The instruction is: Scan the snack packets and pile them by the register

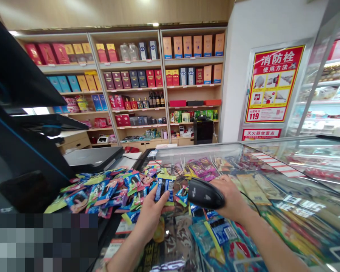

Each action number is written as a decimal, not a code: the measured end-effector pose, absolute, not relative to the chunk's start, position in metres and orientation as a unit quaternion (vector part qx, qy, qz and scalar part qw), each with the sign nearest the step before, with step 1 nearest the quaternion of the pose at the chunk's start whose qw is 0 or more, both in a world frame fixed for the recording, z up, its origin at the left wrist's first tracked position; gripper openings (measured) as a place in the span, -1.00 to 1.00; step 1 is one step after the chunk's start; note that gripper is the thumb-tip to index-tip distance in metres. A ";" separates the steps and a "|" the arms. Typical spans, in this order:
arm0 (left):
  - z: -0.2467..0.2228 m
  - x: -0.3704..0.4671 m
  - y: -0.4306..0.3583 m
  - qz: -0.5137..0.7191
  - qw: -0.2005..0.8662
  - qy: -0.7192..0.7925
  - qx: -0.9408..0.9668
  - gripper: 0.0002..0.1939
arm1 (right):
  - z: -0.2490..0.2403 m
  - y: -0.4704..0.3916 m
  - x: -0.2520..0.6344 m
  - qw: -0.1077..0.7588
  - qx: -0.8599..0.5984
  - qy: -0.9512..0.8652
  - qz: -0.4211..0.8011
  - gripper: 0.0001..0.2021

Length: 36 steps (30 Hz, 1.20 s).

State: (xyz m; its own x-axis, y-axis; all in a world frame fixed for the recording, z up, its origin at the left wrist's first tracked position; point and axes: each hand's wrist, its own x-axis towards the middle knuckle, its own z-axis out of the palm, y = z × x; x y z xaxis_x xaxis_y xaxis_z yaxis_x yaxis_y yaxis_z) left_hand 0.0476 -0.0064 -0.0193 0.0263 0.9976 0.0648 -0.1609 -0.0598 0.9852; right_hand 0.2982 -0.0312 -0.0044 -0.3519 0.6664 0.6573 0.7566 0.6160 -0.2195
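Observation:
My left hand point(153, 207) pinches a small blue snack packet point(164, 186) with yellow-green ends, its barcode side facing up. In my right hand point(229, 196) is a black barcode scanner point(205, 193), its head pointing left toward that packet, a short gap apart. A cable trails from the scanner. To the left of my hands spreads a heap of similar small packets point(102, 192) in blue, pink and green. Another blue packet point(221, 230) lies just below the scanner, barcode up, on the glass top.
Under the glass counter point(260, 215) lie many bagged snacks. A dark monitor stand point(22, 132) rises at the left, beside a flat black device point(95, 156). Shelves of boxes point(130, 81) line the back wall; a glass-fronted cabinet point(328, 87) stands right.

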 end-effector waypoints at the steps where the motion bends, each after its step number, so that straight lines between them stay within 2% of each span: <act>1: -0.020 0.047 -0.006 0.541 0.534 0.434 0.484 -0.49 | -0.004 -0.031 0.298 0.367 -0.435 -0.820 -0.058 -0.91; 8: -0.019 0.044 -0.006 0.528 0.538 0.438 0.490 -0.46 | -0.002 -0.033 0.296 0.366 -0.429 -0.823 -0.065 -0.90; 15: -0.018 0.044 -0.007 0.531 0.511 0.450 0.504 -0.48 | -0.004 -0.025 0.318 0.363 -0.466 -0.796 -0.136 -0.86; 17: -0.017 0.046 -0.006 0.517 0.468 0.456 0.553 -0.52 | -0.006 -0.020 0.334 0.372 -0.492 -0.769 -0.168 -0.87; 20: -0.010 0.056 -0.003 0.468 0.339 0.454 0.678 -0.59 | -0.010 -0.014 0.358 0.376 -0.538 -0.726 -0.203 -0.84; 22: -0.004 0.068 0.001 0.432 0.247 0.427 0.755 -0.59 | -0.013 -0.010 0.370 0.384 -0.564 -0.696 -0.225 -0.84; 25: 0.001 0.092 0.009 0.382 0.163 0.383 0.825 -0.57 | -0.018 -0.007 0.380 0.384 -0.585 -0.673 -0.240 -0.82; 31: -0.012 0.123 0.023 0.316 0.084 0.363 0.873 -0.54 | -0.022 -0.001 0.382 0.355 -0.580 -0.695 -0.233 -0.81; 36: -0.019 0.122 0.017 0.278 0.108 0.315 0.901 -0.55 | -0.023 0.000 0.378 0.340 -0.580 -0.704 -0.228 -0.80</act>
State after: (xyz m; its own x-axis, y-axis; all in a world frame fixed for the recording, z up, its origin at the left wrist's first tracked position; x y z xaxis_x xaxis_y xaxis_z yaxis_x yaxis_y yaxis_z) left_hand 0.1220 0.0173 -0.0190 0.6468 0.6286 0.4320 0.5081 -0.7775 0.3705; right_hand 0.3779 0.0005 -0.0231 -0.0946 0.6619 0.7436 0.9721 0.2225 -0.0743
